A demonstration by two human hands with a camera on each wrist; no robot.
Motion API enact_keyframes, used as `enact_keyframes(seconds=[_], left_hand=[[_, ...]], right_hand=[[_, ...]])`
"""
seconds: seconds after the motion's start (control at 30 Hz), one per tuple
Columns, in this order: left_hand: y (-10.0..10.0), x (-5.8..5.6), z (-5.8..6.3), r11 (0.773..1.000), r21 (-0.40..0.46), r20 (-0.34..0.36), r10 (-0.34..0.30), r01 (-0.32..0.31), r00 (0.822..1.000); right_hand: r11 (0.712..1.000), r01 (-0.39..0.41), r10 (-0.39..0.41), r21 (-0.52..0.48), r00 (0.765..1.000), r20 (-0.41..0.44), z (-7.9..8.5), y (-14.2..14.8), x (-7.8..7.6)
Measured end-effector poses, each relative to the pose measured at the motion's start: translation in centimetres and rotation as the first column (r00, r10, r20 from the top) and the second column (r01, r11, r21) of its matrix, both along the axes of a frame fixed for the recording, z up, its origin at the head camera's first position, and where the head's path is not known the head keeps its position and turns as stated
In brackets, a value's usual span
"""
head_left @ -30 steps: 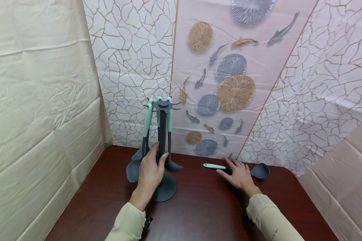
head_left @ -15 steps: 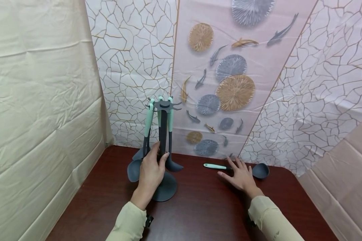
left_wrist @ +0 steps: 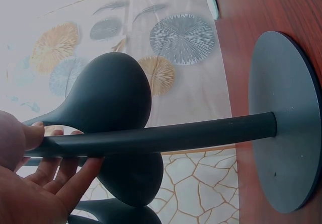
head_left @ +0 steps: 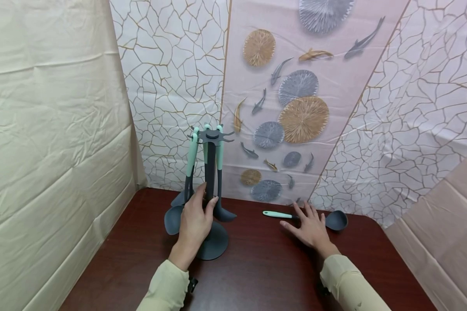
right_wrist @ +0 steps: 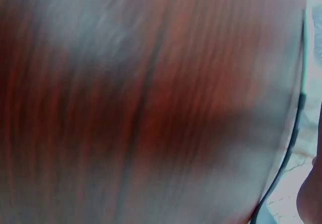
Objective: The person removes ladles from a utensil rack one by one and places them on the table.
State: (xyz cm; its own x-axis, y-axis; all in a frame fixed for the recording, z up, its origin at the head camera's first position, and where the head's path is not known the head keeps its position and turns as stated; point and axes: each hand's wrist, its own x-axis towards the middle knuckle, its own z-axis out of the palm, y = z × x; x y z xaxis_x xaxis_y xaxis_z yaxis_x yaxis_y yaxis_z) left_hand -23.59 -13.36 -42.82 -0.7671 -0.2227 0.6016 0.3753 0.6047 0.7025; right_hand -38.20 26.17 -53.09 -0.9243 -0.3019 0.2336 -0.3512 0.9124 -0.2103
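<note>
The dark grey utensil stand (head_left: 214, 242) stands upright at the left of the table, its round base on the wood. My left hand (head_left: 194, 222) grips its pole low down; in the left wrist view thumb and fingers close round the pole (left_wrist: 176, 137). Several mint-handled utensils hang from the hooked top (head_left: 212, 136), among them a dark-headed one (head_left: 173, 219) left of the hand. A ladle (head_left: 337, 220) with a mint handle lies near the back edge. My right hand (head_left: 311, 226) hovers over its middle, fingers spread, hiding part of its shaft.
Behind the reddish-brown table (head_left: 257, 276) hangs a patterned cloth (head_left: 264, 108). A cream cloth (head_left: 54, 151) walls the left side, and another drape (head_left: 443, 233) stands at the right. The blurred right wrist view shows mostly tabletop (right_wrist: 151, 108).
The right hand has shifted very slightly along the ladle toward the right. The left hand keeps its grip, and the stand and ladle stay in place.
</note>
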Motion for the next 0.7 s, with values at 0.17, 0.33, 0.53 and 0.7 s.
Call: enact_keyframes(seconds=[0.17, 0.33, 0.53, 0.7], left_hand=[[0.0, -0.1, -0.1, 1.000, -0.002, -0.003, 0.000, 0.000, 1.000], [0.0, -0.1, -0.1, 1.000, 0.000, 0.005, 0.002, -0.002, 1.000], [0.0, 0.0, -0.1, 1.000, 0.000, 0.015, 0.001, -0.001, 1.000], [0.0, -0.1, -0.1, 1.000, 0.003, 0.013, -0.002, 0.002, 1.000]], right_hand=[[1.000, -0.019, 0.019, -0.017, 0.999, -0.039, 0.7, -1.1, 0.0], [0.999, -0.026, 0.024, -0.027, 0.996, -0.091, 1.4, -2.1, -0.2], [0.998, -0.044, 0.038, -0.052, 0.992, -0.119, 1.7, -3.1, -0.1], [0.997, -0.053, 0.046, -0.048, 0.991, -0.127, 1.9, -3.5, 0.0]])
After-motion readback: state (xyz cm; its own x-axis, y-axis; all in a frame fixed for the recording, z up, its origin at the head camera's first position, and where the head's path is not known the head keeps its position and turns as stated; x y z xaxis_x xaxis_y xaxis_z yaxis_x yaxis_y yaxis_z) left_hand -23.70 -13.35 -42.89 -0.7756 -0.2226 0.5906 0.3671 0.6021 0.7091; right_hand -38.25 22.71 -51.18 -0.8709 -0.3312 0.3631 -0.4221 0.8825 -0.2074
